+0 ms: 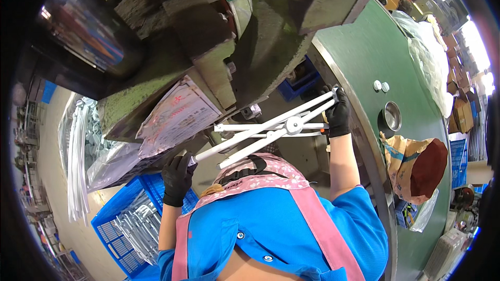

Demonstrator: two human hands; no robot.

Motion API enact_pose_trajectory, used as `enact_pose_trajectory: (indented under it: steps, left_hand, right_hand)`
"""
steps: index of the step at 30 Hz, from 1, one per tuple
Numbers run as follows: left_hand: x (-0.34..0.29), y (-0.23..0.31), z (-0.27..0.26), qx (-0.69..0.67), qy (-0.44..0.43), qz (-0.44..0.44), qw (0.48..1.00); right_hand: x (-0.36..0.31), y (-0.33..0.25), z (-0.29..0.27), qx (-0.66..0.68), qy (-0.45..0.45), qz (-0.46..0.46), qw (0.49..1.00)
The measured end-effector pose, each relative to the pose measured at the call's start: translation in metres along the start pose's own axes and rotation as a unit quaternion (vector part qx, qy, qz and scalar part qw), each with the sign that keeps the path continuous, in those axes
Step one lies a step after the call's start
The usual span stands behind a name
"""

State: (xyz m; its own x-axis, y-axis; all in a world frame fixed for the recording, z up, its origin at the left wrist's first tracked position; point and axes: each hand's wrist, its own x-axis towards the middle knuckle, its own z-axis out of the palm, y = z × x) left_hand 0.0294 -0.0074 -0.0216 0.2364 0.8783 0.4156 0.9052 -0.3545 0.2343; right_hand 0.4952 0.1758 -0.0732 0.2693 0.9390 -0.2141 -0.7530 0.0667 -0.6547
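Note:
Between my hands is a white folding tube frame (253, 134), its thin tubes crossing at a round pivot disc (294, 124). In a black glove, my left hand (177, 177) is closed around the frame's lower left tube end. My right hand (339, 113), also gloved in black, grips the upper right ends of the tubes, beside the table edge. The frame is tilted, with its right side farther away, in front of my pink apron (265, 169). Part of it lies near the underside of a worn green machine (219, 80).
A paper sheet (179, 112) hangs on the machine. At lower left, a blue crate (112, 237) holds metal parts (138, 224); white strips (78, 161) stand behind. On the right-hand green table (359, 47) are white caps (381, 86), a metal bowl (391, 116) and a paper sack (403, 164).

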Motion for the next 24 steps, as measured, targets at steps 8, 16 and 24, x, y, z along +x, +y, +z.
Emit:
enact_pose_trajectory:
  steps: [8,16,24]
  left_hand:
    - [-0.007,-0.001,0.009,-0.045,-0.021,-0.025,0.998]
    - [0.021,-0.008,-0.001,-0.076,-0.144,-0.079,0.983]
    - [0.033,0.009,0.040,-0.191,-0.141,-0.052,0.970]
  right_hand:
    - [-0.001,0.001,-0.005,0.029,-0.015,0.004,0.999]
    - [-0.003,-0.012,-0.009,-0.003,-0.050,0.041,0.998]
    - [-0.005,-0.020,-0.035,-0.017,-0.079,0.130,0.988]
